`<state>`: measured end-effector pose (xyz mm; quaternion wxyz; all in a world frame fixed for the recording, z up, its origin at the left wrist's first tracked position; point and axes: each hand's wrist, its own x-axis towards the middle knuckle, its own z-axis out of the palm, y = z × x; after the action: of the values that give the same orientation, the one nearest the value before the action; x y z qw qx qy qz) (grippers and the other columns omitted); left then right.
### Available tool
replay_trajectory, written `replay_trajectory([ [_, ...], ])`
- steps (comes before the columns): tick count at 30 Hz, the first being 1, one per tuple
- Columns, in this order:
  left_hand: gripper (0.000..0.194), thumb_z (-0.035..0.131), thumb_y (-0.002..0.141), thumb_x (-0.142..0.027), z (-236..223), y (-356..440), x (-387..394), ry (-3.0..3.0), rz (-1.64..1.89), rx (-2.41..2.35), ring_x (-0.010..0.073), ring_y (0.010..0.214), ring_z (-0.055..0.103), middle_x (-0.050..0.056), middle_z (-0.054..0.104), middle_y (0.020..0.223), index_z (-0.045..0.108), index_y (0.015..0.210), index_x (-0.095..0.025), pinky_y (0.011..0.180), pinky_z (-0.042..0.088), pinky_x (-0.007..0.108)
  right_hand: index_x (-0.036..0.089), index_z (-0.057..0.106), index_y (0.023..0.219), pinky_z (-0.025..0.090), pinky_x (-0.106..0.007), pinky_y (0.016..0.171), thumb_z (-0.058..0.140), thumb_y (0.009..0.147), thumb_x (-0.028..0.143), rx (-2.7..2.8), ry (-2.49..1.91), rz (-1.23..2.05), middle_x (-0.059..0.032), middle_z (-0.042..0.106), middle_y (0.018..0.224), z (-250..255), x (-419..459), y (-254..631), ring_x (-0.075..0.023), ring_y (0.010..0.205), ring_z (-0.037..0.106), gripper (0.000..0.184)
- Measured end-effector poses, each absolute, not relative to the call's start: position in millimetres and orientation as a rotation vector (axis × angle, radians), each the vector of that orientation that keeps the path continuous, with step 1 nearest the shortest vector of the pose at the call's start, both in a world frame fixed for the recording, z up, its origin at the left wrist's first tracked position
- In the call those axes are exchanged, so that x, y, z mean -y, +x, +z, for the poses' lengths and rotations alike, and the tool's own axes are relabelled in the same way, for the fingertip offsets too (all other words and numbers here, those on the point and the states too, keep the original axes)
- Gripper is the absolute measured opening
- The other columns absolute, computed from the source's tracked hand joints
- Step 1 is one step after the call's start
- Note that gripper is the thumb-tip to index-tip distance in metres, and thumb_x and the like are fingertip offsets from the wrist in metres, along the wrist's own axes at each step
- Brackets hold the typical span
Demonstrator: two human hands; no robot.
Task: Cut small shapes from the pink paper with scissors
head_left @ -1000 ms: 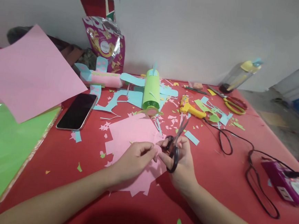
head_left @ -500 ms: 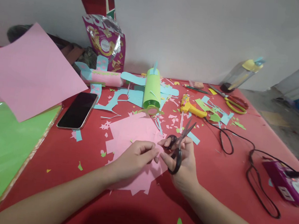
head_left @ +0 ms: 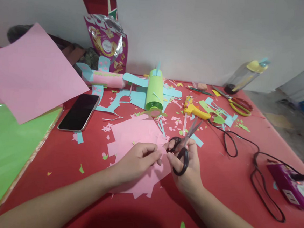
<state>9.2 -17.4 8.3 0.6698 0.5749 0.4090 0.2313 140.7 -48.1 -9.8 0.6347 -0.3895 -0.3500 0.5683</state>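
Note:
My left hand (head_left: 141, 160) is closed in a pinch over the pink paper sheets (head_left: 129, 136), gripping a small pink paper piece (head_left: 162, 150) that is mostly hidden by the fingertips. Close beside it, my right hand (head_left: 187, 166) holds black-handled scissors (head_left: 183, 143), blades pointing up and away from me. The blades stand slightly apart and touch no paper. Beyond the hands stands a green paper airplane (head_left: 155, 88) with light blue wings; a pink paper airplane (head_left: 108, 79) lies to its left.
A yellow glue gun (head_left: 196, 109) lies right of the green airplane, its black cord running to a purple power box (head_left: 291, 186). Red-and-yellow-handled scissors (head_left: 238, 104) rest farther back. At left are a phone (head_left: 79, 112) and a large pink sheet (head_left: 34, 73). Paper scraps litter the red table (head_left: 230, 190).
My right hand has drawn slightly to the right, away from the left fingertips, with the scissors turning a little in it. The left hand has stayed nearly still.

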Motion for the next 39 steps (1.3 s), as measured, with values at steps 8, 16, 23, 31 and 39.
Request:
replay_trajectory([
  [8,0.026,0.038,0.078,-0.027,8.1,8.1,17.5,1.465,0.572,-0.997,0.006,0.045,0.037,-0.005,0.042,0.05,0.045,0.056,-0.015,0.044,0.031,0.018,0.025,0.036,0.076,0.043,-0.024,0.056,0.06,0.064,0.008,0.768,-0.937,1.28,0.0055,0.047,0.072,-11.1,47.8,140.7,-0.0102,0.066,0.05,0.032],
  [16,0.027,0.035,0.08,-0.025,6.9,8.9,19.3,1.631,0.567,-1.013,0.0075,0.048,0.041,-0.003,0.046,0.052,0.047,0.058,-0.014,0.047,0.032,0.019,0.024,0.036,0.075,0.043,-0.023,0.057,0.064,0.063,0.011,0.785,-1.014,1.272,0.005,0.05,0.072,-10.5,48.8,141.1,-0.01,0.067,0.051,0.033],
  [23,0.028,0.036,0.08,-0.023,4.3,9.5,20.0,1.736,0.59,-1.045,0.0076,0.048,0.039,-0.004,0.042,0.049,0.046,0.055,-0.014,0.047,0.03,0.019,0.024,0.036,0.073,0.042,-0.022,0.059,0.068,0.06,0.011,0.753,-0.993,1.287,0.0066,0.05,0.07,-7.0,47.9,139.3,-0.0083,0.065,0.051,0.037],
  [31,0.03,0.035,0.081,-0.024,3.2,10.9,20.5,1.807,0.607,-1.036,0.0072,0.047,0.038,-0.003,0.043,0.05,0.048,0.056,-0.014,0.046,0.029,0.019,0.024,0.036,0.073,0.042,-0.022,0.057,0.067,0.06,0.013,0.786,-1.045,1.252,0.0074,0.052,0.067,-7.1,47.4,137.1,-0.0081,0.061,0.052,0.036],
  [39,0.032,0.034,0.082,-0.026,0.8,10.6,21.0,1.824,0.608,-1.046,0.0065,0.047,0.037,-0.004,0.041,0.049,0.045,0.054,-0.014,0.046,0.028,0.018,0.024,0.036,0.073,0.042,-0.021,0.055,0.066,0.061,0.012,0.788,-1.038,1.254,0.0075,0.052,0.068,-8.6,47.8,137.4,-0.0076,0.06,0.052,0.035],
])
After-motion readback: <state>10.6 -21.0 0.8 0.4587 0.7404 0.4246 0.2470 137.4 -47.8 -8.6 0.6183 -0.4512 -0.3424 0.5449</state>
